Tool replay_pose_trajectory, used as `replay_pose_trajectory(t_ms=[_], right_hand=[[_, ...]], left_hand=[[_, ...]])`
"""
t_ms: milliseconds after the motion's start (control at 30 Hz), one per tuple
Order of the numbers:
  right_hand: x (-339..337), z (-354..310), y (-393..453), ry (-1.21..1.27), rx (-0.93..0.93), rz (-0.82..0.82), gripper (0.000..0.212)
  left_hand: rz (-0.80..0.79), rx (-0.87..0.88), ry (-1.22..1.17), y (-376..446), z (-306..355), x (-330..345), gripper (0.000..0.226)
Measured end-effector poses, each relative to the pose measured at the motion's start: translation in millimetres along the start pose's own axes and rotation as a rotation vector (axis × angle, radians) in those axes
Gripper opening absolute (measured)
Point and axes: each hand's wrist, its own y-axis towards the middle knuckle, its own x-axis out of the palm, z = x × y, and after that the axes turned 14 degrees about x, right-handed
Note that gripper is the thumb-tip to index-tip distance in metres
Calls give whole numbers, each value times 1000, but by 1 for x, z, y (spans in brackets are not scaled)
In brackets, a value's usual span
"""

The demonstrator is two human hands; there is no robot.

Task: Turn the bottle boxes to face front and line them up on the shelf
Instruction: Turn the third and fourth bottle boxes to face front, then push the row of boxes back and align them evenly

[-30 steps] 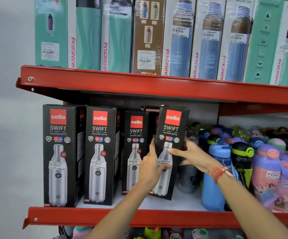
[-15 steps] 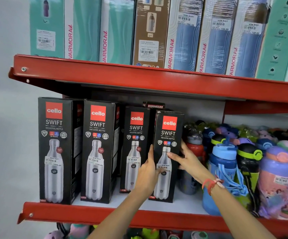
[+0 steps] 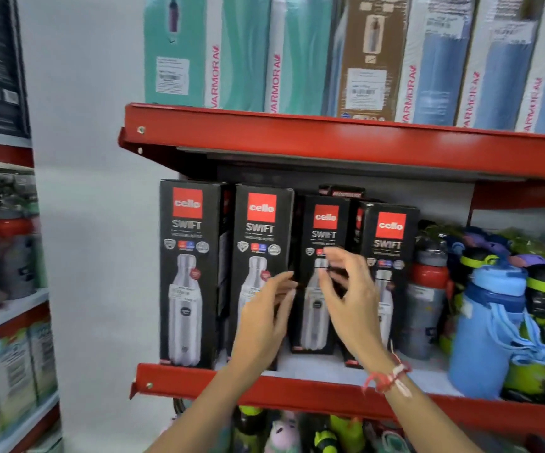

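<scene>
Several black bottle boxes with a red logo stand upright, fronts forward, on the red shelf (image 3: 297, 392). The leftmost box (image 3: 187, 273) and the second box (image 3: 258, 243) sit near the front edge. The third box (image 3: 325, 223) stands further back. The fourth box (image 3: 390, 243) stands free at the right of the row. My left hand (image 3: 266, 317) hovers in front of the second and third boxes, fingers apart. My right hand (image 3: 351, 295) is raised before the third box, fingers spread, holding nothing. Another dark box top (image 3: 341, 191) shows behind the row.
Loose coloured bottles crowd the shelf to the right, with a blue bottle (image 3: 490, 325) and a grey red-capped bottle (image 3: 428, 299) closest. Tall teal, brown and blue boxes (image 3: 372, 57) fill the upper shelf. Another rack (image 3: 6, 289) stands at the left. More bottles sit below.
Both hands have let go of the fourth box and shifted left in front of the third box. The fourth box now stands upright on the shelf. The camera has swung left.
</scene>
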Motion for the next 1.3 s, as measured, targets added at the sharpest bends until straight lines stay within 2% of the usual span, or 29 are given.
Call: replay_pose_trajectory(t_ms=[133, 200, 300, 400, 467, 567, 700, 900, 1000, 1067, 1133, 1167, 1233, 1300], right_hand=[[67, -25, -41, 94, 121, -174, 21], [98, -30, -63, 50, 201, -258, 25], [133, -38, -92, -29, 324, -406, 51], [155, -45, -110, -19, 354, -516, 76], [163, -48, -113, -11, 378, -511, 81], [167, -54, -114, -35, 410, -490, 82], [160, -56, -122, -39, 406, -476, 78], [149, -55, -125, -64, 404, -489, 75], [142, -51, -122, -19, 383, -450, 68], [132, -43, -118, -22, 375, -282, 62], [120, -32, -111, -57, 406, -80, 59], [114, -25, -107, -73, 431, -25, 59], [105, -14, -100, -91, 472, -26, 62], [100, -6, -94, -37, 517, -99, 68]], left_hand=[[158, 73, 188, -26, -33, -73, 27], [202, -28, 209, -39, -45, -102, 40], [162, -269, 165, -58, -60, -131, 64], [60, -349, 49, -70, -72, -148, 62], [-62, -388, -98, -74, -74, -155, 51], [-194, -422, -75, -78, -74, -161, 51], [-180, -407, -86, -83, -75, -173, 58], [-200, -414, -17, -90, -71, -179, 55], [-50, -368, 58, -90, -64, -169, 56], [136, -286, 153, -88, -57, -160, 47], [179, -166, 123, -81, -45, -148, 33], [122, -116, 60, -77, -37, -140, 28], [-97, -82, -62, -70, -22, -118, 30], [-274, -159, -173, -69, -12, -93, 49]])
